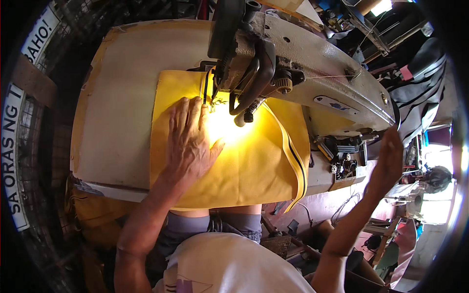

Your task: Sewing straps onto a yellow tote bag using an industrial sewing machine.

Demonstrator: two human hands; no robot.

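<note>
My left hand [188, 139] lies flat on a yellow fabric panel [229, 183], fingers stretched out toward the needle area of the sewing machine [322, 63]. A narrow yellow strip with a black line along it [292, 149] curves over the panel from under the machine head and hangs off its near right corner. A black-lined stretch of strip also shows just right of my left fingertips. The lamp glare washes out the fabric beside my thumb. At the machine's right end, my right hand [389, 154] is raised with its fingers at the dark rim of the handwheel [397, 108].
The pale worktable [119, 97] extends left of the fabric. A bobbin winder [346, 163] sits under the machine arm at right. Dark material [422, 93] is heaped behind the handwheel. Wire mesh with signs stands at far left. My lap is against the near table edge.
</note>
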